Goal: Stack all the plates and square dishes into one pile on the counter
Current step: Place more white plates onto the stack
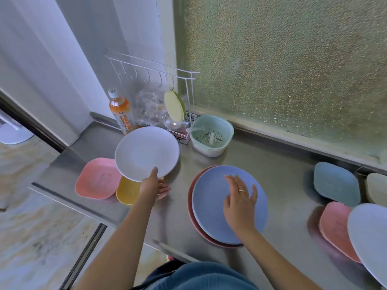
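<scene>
I'm looking down on a steel counter (282, 185) that runs across the frame below a pebbled window (282, 65), with pale flooring at lower left. At upper centre stand a wire rack (155, 74), an orange drink bottle (121, 111) and a green strainer basket (211, 135). My left hand (154, 186) pinches the near rim of a white plate (146, 152), thumb on top, lifted over a yellow square dish (126, 192) beside a pink square dish (97, 178). My right hand (238, 203) rests flat, fingers spread, on a blue plate (209, 206) stacked on a red plate (191, 197) at centre. At the right edge sit a teal square dish (335, 183), a cream dish (377, 189), another pink dish (335, 227) and a second white plate (368, 237). Bare steel shows between the two groups.
</scene>
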A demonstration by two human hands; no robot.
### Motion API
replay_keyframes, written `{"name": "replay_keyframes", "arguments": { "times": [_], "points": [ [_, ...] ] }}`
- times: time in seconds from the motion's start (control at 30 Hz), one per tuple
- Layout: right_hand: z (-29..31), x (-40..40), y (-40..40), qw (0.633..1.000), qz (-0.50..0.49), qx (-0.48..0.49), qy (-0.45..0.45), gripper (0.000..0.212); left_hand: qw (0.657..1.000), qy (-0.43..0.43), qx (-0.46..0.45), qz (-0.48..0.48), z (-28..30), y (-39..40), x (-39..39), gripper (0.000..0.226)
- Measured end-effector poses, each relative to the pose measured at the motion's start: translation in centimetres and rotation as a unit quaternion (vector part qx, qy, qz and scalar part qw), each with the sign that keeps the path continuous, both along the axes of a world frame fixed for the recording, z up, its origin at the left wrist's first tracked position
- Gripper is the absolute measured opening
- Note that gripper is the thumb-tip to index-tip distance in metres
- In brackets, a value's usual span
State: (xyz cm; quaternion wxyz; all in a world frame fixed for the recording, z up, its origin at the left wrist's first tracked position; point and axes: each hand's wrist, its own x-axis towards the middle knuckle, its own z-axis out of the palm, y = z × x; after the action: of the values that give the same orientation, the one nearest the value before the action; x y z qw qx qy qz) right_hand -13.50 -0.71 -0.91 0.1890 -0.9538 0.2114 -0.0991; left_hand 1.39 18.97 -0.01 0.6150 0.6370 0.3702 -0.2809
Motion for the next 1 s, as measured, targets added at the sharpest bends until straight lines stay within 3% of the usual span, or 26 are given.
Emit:
{"name": "replay_keyframes", "arguments": {
  "times": [0.1, 0.23, 0.43, 0.6, 0.7, 0.83, 1.0],
  "points": [
    [0.3, 2.2, 2.9, 1.0, 0.018, 0.02, -0.005, 0.057, 0.99, 0.075, -0.121, 0.023, -0.1, 0.9, 1.4, 0.053],
    [0.1, 3.8, 5.1, 0.999, 0.014, 0.035, -0.006, 0.056, 0.967, 0.121, -0.209, 0.078, -0.1, 1.0, 1.9, 0.048],
    [-0.1, 5.1, 6.3, 0.998, 0.004, 0.063, 0.016, 0.05, 0.965, 0.038, -0.177, 0.191, -1.8, 1.5, 2.8, 0.035],
    [0.2, 6.1, 7.2, 0.996, -0.001, 0.086, 0.002, 0.045, 0.962, -0.013, -0.186, 0.202, -1.7, 2.7, 2.6, 0.034],
    [0.6, 7.1, 7.5, 0.992, -0.013, 0.126, -0.026, 0.041, 0.97, -0.044, -0.174, 0.165, -1.5, 3.9, 1.9, 0.026],
    [1.3, 8.7, 7.3, 0.979, -0.031, 0.187, -0.069, 0.031, 0.988, -0.075, -0.13, 0.025, -1.0, 6.0, 1.1, 0.004],
    [2.5, 9.3, 5.2, 0.954, -0.057, 0.29, -0.051, 0.039, 0.983, -0.053, -0.123, -0.128, 0.8, 6.1, 0.7, 0.008]
  ]
}}
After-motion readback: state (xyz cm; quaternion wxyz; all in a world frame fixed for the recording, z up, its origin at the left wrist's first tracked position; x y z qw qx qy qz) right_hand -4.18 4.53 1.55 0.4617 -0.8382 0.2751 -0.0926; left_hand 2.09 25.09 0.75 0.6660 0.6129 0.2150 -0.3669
